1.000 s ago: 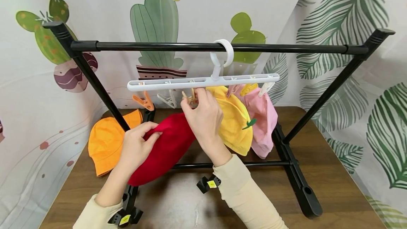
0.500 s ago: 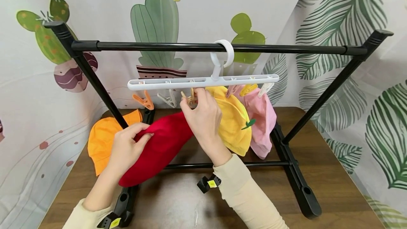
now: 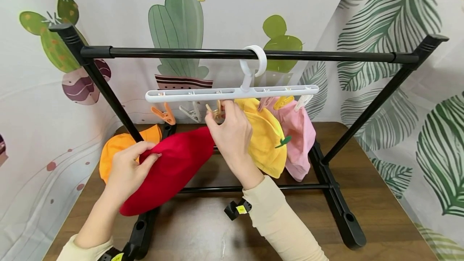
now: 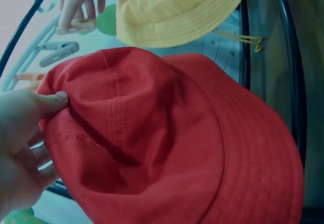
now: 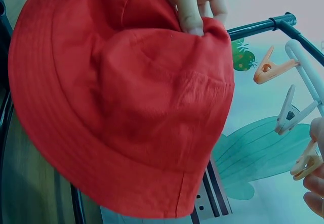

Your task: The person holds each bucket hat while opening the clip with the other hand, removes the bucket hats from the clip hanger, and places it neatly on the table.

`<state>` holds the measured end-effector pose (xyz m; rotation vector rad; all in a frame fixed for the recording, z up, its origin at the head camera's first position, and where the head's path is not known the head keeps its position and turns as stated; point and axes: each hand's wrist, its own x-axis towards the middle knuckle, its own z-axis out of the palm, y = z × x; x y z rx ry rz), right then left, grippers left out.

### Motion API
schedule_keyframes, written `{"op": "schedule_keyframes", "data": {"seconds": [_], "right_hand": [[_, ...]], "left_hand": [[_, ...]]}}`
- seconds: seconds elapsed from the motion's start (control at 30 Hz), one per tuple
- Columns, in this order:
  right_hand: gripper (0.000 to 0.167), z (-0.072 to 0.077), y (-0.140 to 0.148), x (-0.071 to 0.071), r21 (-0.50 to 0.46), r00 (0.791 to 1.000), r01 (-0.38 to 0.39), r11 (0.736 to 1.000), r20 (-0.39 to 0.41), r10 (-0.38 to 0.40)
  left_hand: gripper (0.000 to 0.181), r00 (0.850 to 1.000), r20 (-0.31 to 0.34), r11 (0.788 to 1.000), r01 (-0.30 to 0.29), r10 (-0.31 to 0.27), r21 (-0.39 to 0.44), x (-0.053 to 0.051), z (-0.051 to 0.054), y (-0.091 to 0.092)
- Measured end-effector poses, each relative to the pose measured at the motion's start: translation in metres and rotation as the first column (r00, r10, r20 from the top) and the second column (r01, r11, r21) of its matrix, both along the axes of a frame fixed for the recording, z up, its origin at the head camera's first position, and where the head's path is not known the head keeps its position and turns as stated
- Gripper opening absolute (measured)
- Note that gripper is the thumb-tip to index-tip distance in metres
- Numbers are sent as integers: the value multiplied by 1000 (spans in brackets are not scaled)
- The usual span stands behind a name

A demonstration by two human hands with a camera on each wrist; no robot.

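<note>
A red bucket hat (image 3: pixel 174 164) hangs from my left hand (image 3: pixel 127 170), whose thumb and fingers pinch its crown; its wide stitched brim (image 4: pixel 268 158) shows in the left wrist view. My right hand (image 3: pixel 233 132) pinches a beige clothespin (image 3: pixel 217 112) under the white clip hanger (image 3: pixel 199 95). In the right wrist view that clothespin (image 5: pixel 306 162) sits at the right edge, apart from the red hat. Left of it hang an orange clothespin (image 3: pixel 164 113) and a white clothespin (image 3: pixel 192 112), both with nothing in them.
A yellow hat (image 3: pixel 266 140) and a pink hat (image 3: pixel 299 136) hang on the hanger's right half. An orange hat (image 3: pixel 116 152) lies behind my left hand. The black rack (image 3: pixel 163 53) stands on a wooden table (image 3: pixel 290 220) before a printed cloth.
My left hand has moved left with the red hat, drawing it away from the right hand. The right hand stays at the beige clothespin.
</note>
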<state>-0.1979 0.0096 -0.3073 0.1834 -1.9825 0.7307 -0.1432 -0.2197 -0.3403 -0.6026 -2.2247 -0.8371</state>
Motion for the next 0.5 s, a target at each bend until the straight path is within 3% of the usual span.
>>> {"op": "schedule_keyframes", "data": {"seconds": [0.5], "right_hand": [[19, 0, 0, 0, 7, 1000, 6, 1000, -10, -6]], "left_hand": [[37, 1000, 8, 996, -15, 16, -87, 15, 7, -42]]}}
